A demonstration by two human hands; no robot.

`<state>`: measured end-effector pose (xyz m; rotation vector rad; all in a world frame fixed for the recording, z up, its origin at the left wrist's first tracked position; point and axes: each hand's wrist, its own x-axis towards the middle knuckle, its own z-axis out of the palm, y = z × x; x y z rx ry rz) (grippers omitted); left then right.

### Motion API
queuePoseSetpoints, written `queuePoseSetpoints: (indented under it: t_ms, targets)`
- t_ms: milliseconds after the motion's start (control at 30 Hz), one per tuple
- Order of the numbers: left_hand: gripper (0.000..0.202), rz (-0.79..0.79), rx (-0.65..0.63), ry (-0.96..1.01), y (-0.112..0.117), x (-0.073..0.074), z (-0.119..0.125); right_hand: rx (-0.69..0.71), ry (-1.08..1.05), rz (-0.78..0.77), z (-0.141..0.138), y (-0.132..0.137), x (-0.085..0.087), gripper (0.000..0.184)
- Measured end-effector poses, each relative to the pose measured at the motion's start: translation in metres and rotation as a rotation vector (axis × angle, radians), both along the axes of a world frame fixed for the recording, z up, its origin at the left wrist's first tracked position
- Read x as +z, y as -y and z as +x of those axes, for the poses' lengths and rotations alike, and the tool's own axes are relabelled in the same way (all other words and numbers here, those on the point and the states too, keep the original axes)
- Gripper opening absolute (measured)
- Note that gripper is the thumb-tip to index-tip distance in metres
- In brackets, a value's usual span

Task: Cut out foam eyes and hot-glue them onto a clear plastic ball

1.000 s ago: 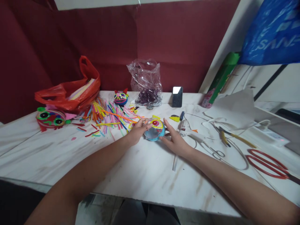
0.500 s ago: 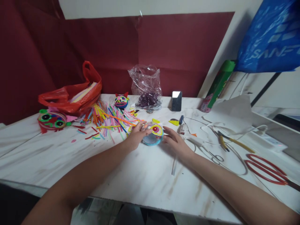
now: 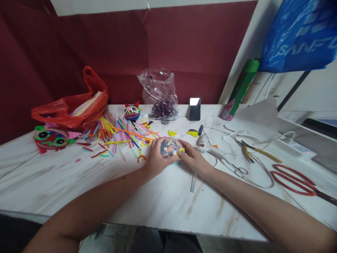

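Between my two hands is a small round craft piece [image 3: 170,147], patterned in grey, orange, white and pink, with a yellow patch on its right side. My left hand [image 3: 156,154] is closed around its left side, thumb along the lower front. My right hand [image 3: 193,158] grips the right side with its fingertips at the yellow patch. The underside is mostly hidden by the hands. Just left of it lie a yellow-edged eye piece [image 3: 146,142] and an orange curved pipe cleaner [image 3: 141,159]. Behind it lies a yellow triangular piece [image 3: 172,133].
Pipe cleaners [image 3: 123,131] lie heaped at left by a red bag [image 3: 71,112] and two decorated animal heads [image 3: 51,137] [image 3: 132,111]. At right are a white glue gun [image 3: 217,153], yellow-handled pliers [image 3: 259,153] and red-handled scissors [image 3: 293,179]. A phone [image 3: 195,109] stands behind.
The round piece has been turned in my hands: its eye and blue rim faced me, now a mottled surface does. My right hand has closed in on it. The view has shifted slightly.
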<state>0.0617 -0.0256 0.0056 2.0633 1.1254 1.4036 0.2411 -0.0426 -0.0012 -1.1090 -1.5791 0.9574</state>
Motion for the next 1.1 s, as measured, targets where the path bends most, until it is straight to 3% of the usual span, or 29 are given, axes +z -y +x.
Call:
queuePoseSetpoints:
  t_ms: [400,633,800,1000,1100]
  targets:
    - [0.078,-0.017,-0.034,0.025,0.0047,-0.0075,-0.0028,0.024,0.059,0.053,-0.0004,0.0031,-0.0005,0.061]
    - [0.080,0.206,0.048,-0.099,0.0029,-0.0069,-0.0053,0.064,0.105,0.066,-0.0002,0.0065,0.0020,0.066]
    - [0.076,0.252,0.046,-0.131,0.0004,-0.0070,-0.0062,0.095,0.081,0.052,0.0013,0.0065,0.0013,0.070]
    - [0.077,0.147,0.020,-0.096,0.0002,-0.0071,-0.0066,0.100,0.070,0.063,0.0015,0.0063,0.0009,0.070]
    - [0.077,-0.014,0.011,0.029,-0.0001,-0.0047,-0.0058,0.092,0.054,0.063,0.0004,0.0055,0.0006,0.069]
